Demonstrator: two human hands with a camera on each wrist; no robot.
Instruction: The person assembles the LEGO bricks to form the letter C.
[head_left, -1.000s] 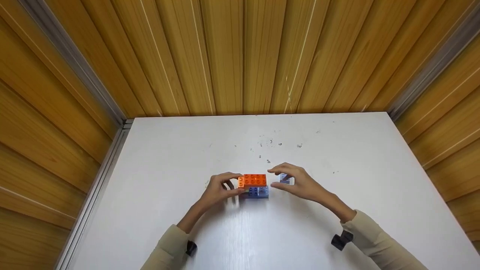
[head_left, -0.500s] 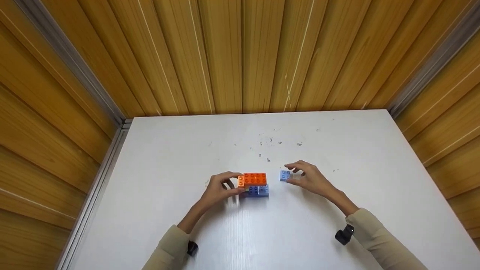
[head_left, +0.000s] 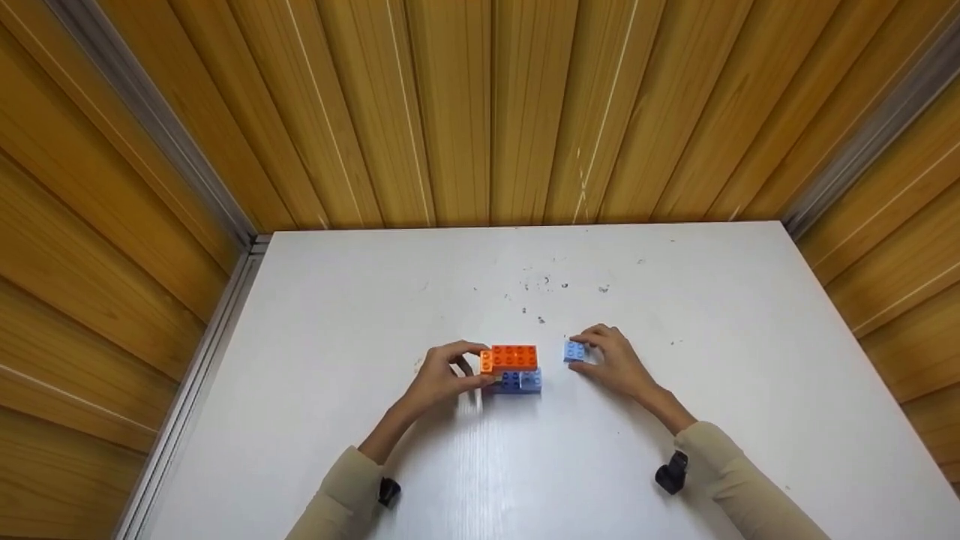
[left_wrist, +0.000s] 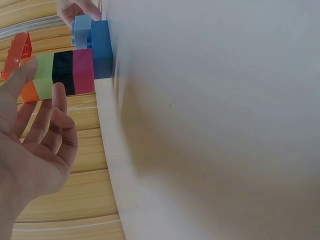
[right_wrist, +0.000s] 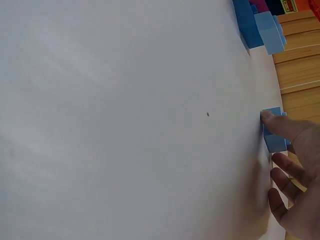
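My left hand point(head_left: 442, 373) grips the upper part of a stack of toy building bricks, thumb and fingers at its small orange brick point(head_left: 486, 361). A longer red-orange brick point(head_left: 515, 358) juts out to the right on top. Below, the left wrist view shows a green brick point(left_wrist: 44, 75), a black brick point(left_wrist: 63, 72) and a magenta brick point(left_wrist: 83, 71), standing on a blue base brick point(left_wrist: 102, 50). A light blue brick point(left_wrist: 82, 31) sits on that base's right end. Right of the stack, my right hand point(head_left: 615, 363) pinches a separate light blue brick point(head_left: 572, 350) at the tabletop.
The white table point(head_left: 360, 292) has small dark marks point(head_left: 545, 282) beyond the bricks. Wood-patterned panels point(head_left: 450, 112) rise behind it and at both sides, with metal posts at the corners.
My right hand first moved off to the right of the separate light blue brick, then came back, and its thumb and fingers closed on it. My left hand stayed at the stack.
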